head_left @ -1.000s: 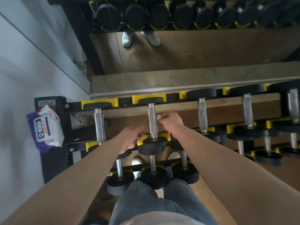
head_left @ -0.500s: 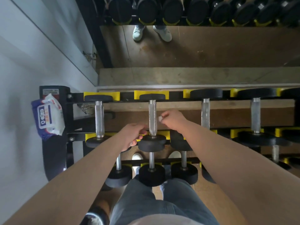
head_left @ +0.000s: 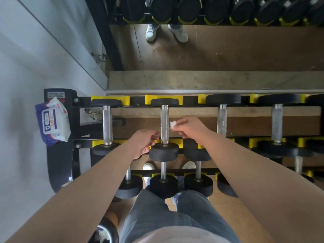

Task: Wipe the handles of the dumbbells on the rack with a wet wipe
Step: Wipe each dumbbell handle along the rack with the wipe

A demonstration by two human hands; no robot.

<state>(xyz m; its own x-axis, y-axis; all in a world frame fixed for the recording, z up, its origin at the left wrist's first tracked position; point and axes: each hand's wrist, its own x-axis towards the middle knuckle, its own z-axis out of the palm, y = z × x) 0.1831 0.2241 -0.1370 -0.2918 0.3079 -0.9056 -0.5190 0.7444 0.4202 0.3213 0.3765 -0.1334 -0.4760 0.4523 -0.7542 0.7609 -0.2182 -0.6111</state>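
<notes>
Several dumbbells lie on the black and yellow rack (head_left: pixel 75 120), their knurled steel handles pointing away from me. My right hand (head_left: pixel 190 128) pinches a small crumpled white wet wipe (head_left: pixel 173 124) just right of the second dumbbell's handle (head_left: pixel 164 122); whether the wipe touches the steel I cannot tell. My left hand (head_left: pixel 142 144) hovers at the lower left of that handle, fingers loosely curled, fingertips close to the steel above the black weight head (head_left: pixel 164 152). Other top-row handles stand to the left (head_left: pixel 107 125) and to the right (head_left: pixel 222 120).
A blue and white pack of wet wipes (head_left: pixel 52 123) sits on the rack's left end post beside the grey wall (head_left: pixel 26 67). A lower row of dumbbells (head_left: pixel 163 186) sits near my legs. A mirror (head_left: pixel 228 50) behind the rack reflects shoes and dumbbells.
My right hand with the wipe has come off the second handle and now sits slightly to its right. My left hand stays by the handle's lower end. The view has tilted a little.
</notes>
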